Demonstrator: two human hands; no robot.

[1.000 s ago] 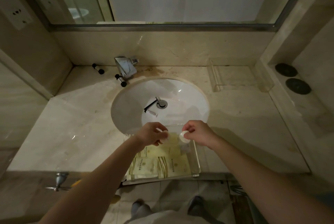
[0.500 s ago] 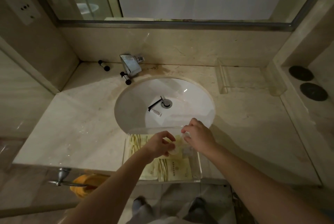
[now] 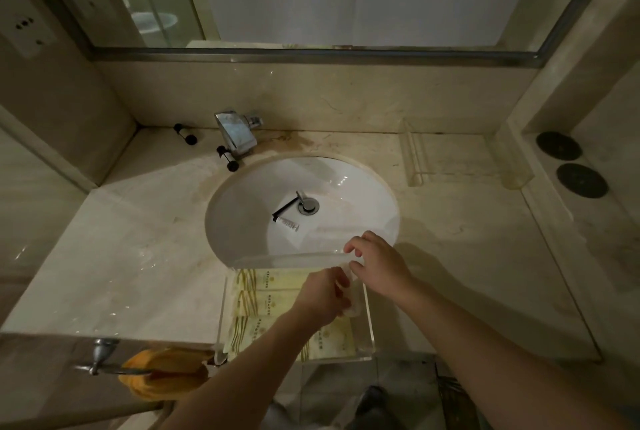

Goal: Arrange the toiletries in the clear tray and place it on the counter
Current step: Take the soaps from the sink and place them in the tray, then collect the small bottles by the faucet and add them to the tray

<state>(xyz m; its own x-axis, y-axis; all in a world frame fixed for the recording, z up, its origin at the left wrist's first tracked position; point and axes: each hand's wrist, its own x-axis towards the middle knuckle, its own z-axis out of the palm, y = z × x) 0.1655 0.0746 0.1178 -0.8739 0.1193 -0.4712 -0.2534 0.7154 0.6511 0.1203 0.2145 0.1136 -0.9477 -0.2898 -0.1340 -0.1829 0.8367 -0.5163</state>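
Observation:
The clear tray [image 3: 367, 336] sits at the counter's front edge, just below the sink, with several pale yellow toiletry packets [image 3: 266, 294] lying flat in it. My left hand [image 3: 320, 294] reaches into the tray's right side, fingers closed on a small white item [image 3: 354, 306]. My right hand [image 3: 379, 265] is over the tray's far right corner, its fingertips pinching another small white item that is mostly hidden. The two hands nearly touch.
A white sink [image 3: 242, 221] holds a small tube [image 3: 289, 223] and a black stick near the drain. The faucet [image 3: 235, 133] stands at the back. A second clear tray [image 3: 415, 166] lies back right. An orange cloth [image 3: 166, 372] hangs on a rail below the counter.
Both hands have dropped from above the tray's far rim into its right side, carrying the small white items down. The camera has tilted slightly.

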